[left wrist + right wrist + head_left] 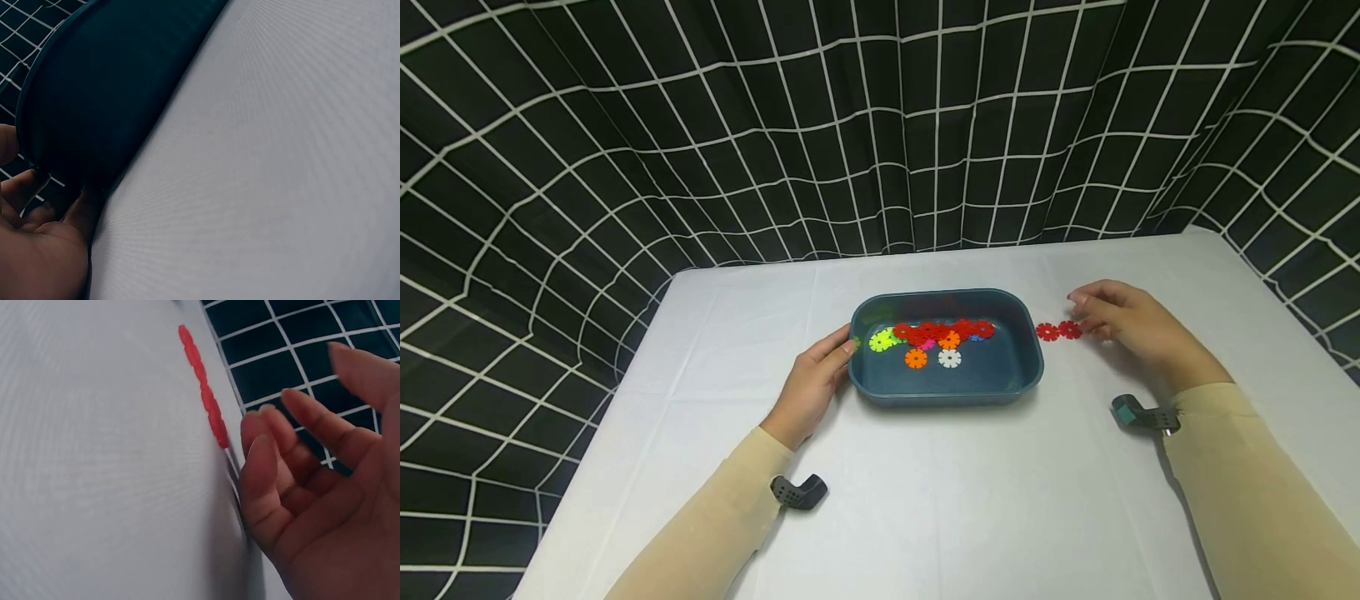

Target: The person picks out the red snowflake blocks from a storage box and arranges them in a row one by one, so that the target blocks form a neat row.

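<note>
A dark teal plastic tray (992,377) stands on the white-covered table. My left hand (814,377) holds its left end, thumb over the rim and fingers against the outer wall. The left wrist view shows these fingers (84,209) under the curved end of the tray (112,81). To the right of the tray lie two red notched discs (1048,332), side by side. My right hand (1127,323) hovers at the right-hand disc, fingers loosely bent. In the right wrist view that hand (331,506) holds nothing, and the red discs (203,387) lie flat beyond its fingertips.
Inside the tray are several red discs (940,332) in a heap, with yellow-green discs (880,340), an orange disc (916,358), a white disc (950,358) and a little blue and pink. A black curtain with white grid lines (865,125) hangs behind the table.
</note>
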`<move>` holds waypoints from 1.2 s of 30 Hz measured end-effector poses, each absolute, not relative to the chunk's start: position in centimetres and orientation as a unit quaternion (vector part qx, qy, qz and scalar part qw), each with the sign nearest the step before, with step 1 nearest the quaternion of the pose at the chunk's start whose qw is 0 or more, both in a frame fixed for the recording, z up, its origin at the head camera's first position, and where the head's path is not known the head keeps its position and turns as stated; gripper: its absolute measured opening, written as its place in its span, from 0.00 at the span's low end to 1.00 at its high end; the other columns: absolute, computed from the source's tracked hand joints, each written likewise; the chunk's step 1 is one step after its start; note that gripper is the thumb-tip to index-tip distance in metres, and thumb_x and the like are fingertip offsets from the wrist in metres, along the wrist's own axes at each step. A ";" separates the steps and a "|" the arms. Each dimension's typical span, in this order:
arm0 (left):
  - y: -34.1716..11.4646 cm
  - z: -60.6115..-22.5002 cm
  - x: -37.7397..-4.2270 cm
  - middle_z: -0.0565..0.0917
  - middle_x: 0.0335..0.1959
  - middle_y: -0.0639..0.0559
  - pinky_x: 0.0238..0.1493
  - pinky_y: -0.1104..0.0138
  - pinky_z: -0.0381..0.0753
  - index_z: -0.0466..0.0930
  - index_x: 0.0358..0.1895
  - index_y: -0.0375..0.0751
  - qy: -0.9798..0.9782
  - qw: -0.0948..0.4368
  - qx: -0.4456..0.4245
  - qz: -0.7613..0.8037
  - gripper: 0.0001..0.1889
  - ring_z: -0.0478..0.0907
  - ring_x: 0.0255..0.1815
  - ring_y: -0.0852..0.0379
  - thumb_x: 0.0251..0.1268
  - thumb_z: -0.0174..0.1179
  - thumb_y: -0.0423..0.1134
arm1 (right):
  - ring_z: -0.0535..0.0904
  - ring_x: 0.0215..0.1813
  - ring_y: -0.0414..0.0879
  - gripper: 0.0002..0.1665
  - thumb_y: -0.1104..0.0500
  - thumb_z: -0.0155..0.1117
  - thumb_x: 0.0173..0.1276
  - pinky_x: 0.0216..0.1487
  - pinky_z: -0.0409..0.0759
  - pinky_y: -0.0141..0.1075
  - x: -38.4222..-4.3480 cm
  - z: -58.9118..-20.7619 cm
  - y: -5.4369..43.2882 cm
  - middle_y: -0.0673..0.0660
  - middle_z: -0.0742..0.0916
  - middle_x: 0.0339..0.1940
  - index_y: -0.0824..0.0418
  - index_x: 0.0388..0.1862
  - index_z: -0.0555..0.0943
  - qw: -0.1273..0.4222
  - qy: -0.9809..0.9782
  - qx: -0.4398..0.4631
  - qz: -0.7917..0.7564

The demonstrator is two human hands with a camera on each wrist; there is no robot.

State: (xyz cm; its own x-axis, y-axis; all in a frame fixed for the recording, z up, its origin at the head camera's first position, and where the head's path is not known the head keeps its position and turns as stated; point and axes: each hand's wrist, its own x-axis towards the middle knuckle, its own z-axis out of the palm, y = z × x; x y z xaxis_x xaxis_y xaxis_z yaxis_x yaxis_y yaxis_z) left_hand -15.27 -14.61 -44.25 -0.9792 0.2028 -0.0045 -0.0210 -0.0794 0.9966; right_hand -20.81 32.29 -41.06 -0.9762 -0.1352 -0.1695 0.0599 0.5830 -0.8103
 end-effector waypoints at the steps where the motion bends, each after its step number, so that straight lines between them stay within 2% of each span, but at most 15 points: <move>1: -14.6 -44.2 -15.3 0.72 0.80 0.48 0.76 0.64 0.73 0.70 0.82 0.36 0.675 0.077 0.068 0.731 0.28 0.68 0.80 0.53 0.89 0.57 0.46 | 0.81 0.59 0.58 0.39 0.34 0.53 0.87 0.51 0.84 0.33 -20.8 -40.9 32.3 0.66 0.82 0.65 0.63 0.78 0.73 0.106 0.880 -0.019 -0.463; 4: -14.6 -44.2 -15.2 0.72 0.80 0.48 0.76 0.64 0.72 0.70 0.82 0.36 0.675 0.076 0.070 0.730 0.28 0.69 0.80 0.54 0.89 0.57 0.46 | 0.82 0.62 0.56 0.43 0.30 0.47 0.87 0.54 0.85 0.30 -20.7 -40.5 32.2 0.66 0.81 0.69 0.61 0.80 0.71 0.101 0.867 -0.019 -0.487; 9: -14.7 -44.3 -15.3 0.71 0.80 0.48 0.76 0.65 0.72 0.70 0.82 0.35 0.674 0.076 0.072 0.731 0.28 0.68 0.80 0.54 0.89 0.57 0.45 | 0.86 0.60 0.49 0.46 0.29 0.42 0.88 0.55 0.89 0.35 -20.5 -40.0 32.2 0.67 0.80 0.68 0.66 0.81 0.67 0.081 0.823 -0.041 -0.561; 13: -14.6 -44.3 -15.3 0.71 0.80 0.48 0.76 0.64 0.72 0.70 0.82 0.35 0.674 0.077 0.068 0.731 0.28 0.68 0.80 0.53 0.89 0.57 0.45 | 0.87 0.58 0.45 0.45 0.29 0.41 0.88 0.54 0.89 0.36 -20.5 -39.8 32.1 0.60 0.84 0.65 0.65 0.79 0.68 0.070 0.791 -0.053 -0.606; 17: -14.6 -44.2 -15.2 0.72 0.80 0.48 0.76 0.64 0.73 0.70 0.81 0.35 0.674 0.077 0.065 0.731 0.28 0.68 0.80 0.54 0.89 0.57 0.45 | 0.87 0.57 0.47 0.40 0.32 0.43 0.88 0.54 0.90 0.37 -20.4 -39.2 31.6 0.56 0.86 0.62 0.62 0.76 0.72 0.061 0.753 -0.060 -0.653; 22: -14.6 -44.2 -15.2 0.72 0.80 0.48 0.76 0.64 0.72 0.70 0.81 0.35 0.678 0.075 0.064 0.728 0.28 0.67 0.80 0.54 0.89 0.56 0.45 | 0.86 0.59 0.51 0.35 0.34 0.47 0.89 0.55 0.90 0.38 -19.9 -38.0 30.2 0.58 0.85 0.64 0.60 0.74 0.75 0.054 0.708 -0.079 -0.700; 36: -14.5 -44.4 -15.4 0.71 0.81 0.49 0.75 0.66 0.73 0.70 0.82 0.36 0.672 0.078 0.060 0.734 0.28 0.67 0.80 0.56 0.89 0.58 0.45 | 0.81 0.66 0.57 0.31 0.39 0.47 0.90 0.57 0.89 0.41 -18.0 -35.2 25.2 0.65 0.80 0.70 0.57 0.76 0.75 0.053 0.665 -0.147 -0.730</move>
State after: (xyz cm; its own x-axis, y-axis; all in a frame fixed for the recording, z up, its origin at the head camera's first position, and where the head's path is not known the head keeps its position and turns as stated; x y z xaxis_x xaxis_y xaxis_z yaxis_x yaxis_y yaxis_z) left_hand -15.38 -14.52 -44.36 -0.9808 0.1943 -0.0164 -0.0332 -0.0836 0.9959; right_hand -18.04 25.20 -35.19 -0.9509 -0.2733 0.1450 -0.1191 -0.1093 -0.9868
